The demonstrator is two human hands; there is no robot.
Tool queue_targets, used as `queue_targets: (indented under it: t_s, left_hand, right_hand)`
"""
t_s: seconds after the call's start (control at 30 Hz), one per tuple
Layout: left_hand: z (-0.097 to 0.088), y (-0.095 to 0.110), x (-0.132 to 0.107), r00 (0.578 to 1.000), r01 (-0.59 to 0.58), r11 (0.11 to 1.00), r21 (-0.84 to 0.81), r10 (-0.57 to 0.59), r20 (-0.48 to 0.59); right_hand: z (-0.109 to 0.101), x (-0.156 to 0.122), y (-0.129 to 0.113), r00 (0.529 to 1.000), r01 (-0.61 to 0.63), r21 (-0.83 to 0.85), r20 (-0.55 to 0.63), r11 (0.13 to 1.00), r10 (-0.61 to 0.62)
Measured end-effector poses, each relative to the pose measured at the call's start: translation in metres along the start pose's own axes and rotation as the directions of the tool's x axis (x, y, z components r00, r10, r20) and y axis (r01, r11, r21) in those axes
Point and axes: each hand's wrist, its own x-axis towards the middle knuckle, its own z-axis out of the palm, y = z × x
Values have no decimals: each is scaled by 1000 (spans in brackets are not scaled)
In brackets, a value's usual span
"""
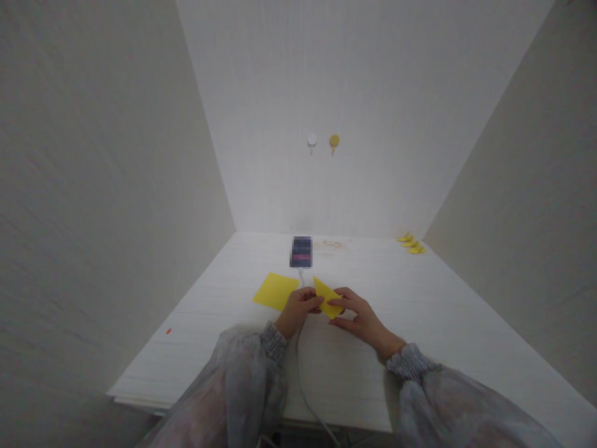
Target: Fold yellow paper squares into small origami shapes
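Note:
Between my two hands is a small folded piece of yellow paper [328, 297], held up just above the white table. My left hand [301, 307] pinches its left edge between thumb and fingers. On its right side, my right hand [358, 315] grips it with the fingers bent around the edge. A flat yellow sheet [275, 291] lies on the table, just left of and behind my left hand. The paper's underside and some of my fingertips are hidden.
A phone-like device [301, 252] with a blurred screen lies behind my hands, its pale cable [300, 367] running to the front edge. Several folded yellow paper pieces [411, 243] sit at the back right. Two hooks [334, 141] are on the back wall; a small red-orange bit [168, 331] lies left.

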Motion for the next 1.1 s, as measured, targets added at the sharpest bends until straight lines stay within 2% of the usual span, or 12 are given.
queue_targets:
  t_s: [0.13, 0.27, 0.47, 0.57, 0.63, 0.7, 0.77, 0.9, 1.0, 1.1]
  left_hand:
    - [-1, -1, 2, 999, -42, 999, 31, 42, -12]
    - [0, -3, 2, 998, -63, 997, -35, 63, -16]
    - [4, -1, 0, 998, -58, 997, -53, 56, -38]
    - [3, -2, 0, 999, -46, 999, -23, 46, -29]
    - [1, -5, 1, 999, -53, 999, -2, 53, -5]
    - [0, -8, 1, 998, -59, 998, 18, 58, 28]
    - [-1, -11, 2, 997, -59, 997, 40, 56, 58]
    - [1, -13, 2, 995, -39, 996, 75, 31, 99]
    - [3, -14, 2, 989, -36, 997, 66, 26, 144]
    - [4, -15, 1, 982, -82, 995, 50, 72, 176]
  right_hand:
    - [2, 0, 3, 998, 49, 26, -47, 998, -47]
    - [3, 1, 4, 994, 87, 28, -68, 996, -84]
    - [-2, 3, -1, 992, 66, 32, -112, 997, -62]
    - [-5, 4, 0, 982, -25, 176, -180, 984, 57]
    - [-5, 5, 3, 955, -147, 374, -186, 916, 230]
    - [-3, 6, 6, 899, -315, 538, -96, 782, 428]
    - [1, 6, 6, 838, -451, 595, 26, 665, 546]
    - [9, 4, 4, 795, -548, 590, 149, 593, 588]
    - [10, 2, 3, 771, -576, 600, 173, 556, 612]
    - [7, 2, 1, 751, -593, 612, 186, 523, 633]
